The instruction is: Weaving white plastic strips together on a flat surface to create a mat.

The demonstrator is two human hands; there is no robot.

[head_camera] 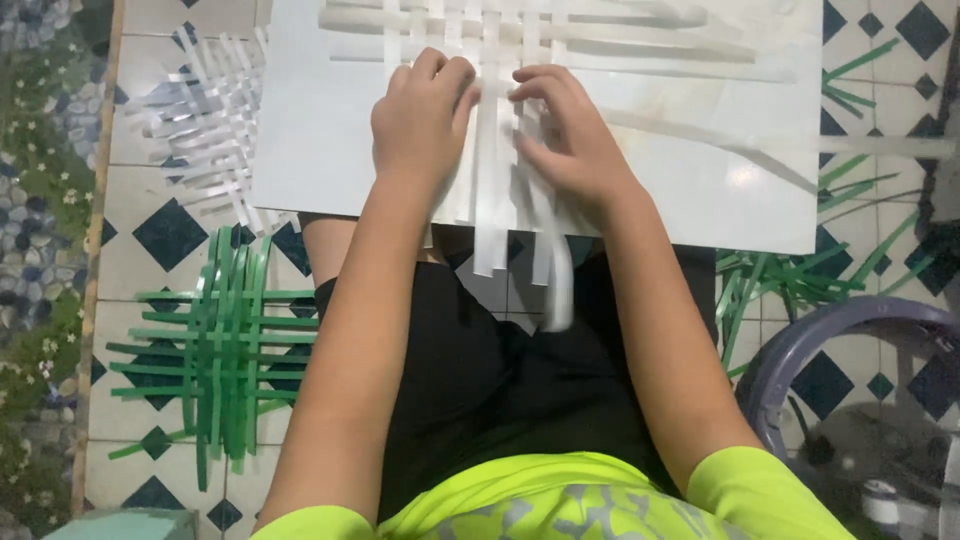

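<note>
White strips point(497, 150) lie crossed on the white board point(700, 170) on my lap, and I am in the middle of weaving them. My left hand point(422, 115) is curled, with its fingertips pressing the strips down. My right hand point(570, 135) lies flat, fingers close together, holding the strips at 3 o'clock from my left hand. I think the next move needs one hand to lift a strip while the other keeps the rest still. A finished green mat point(215, 350) lies on the floor at 8 o'clock.
</note>
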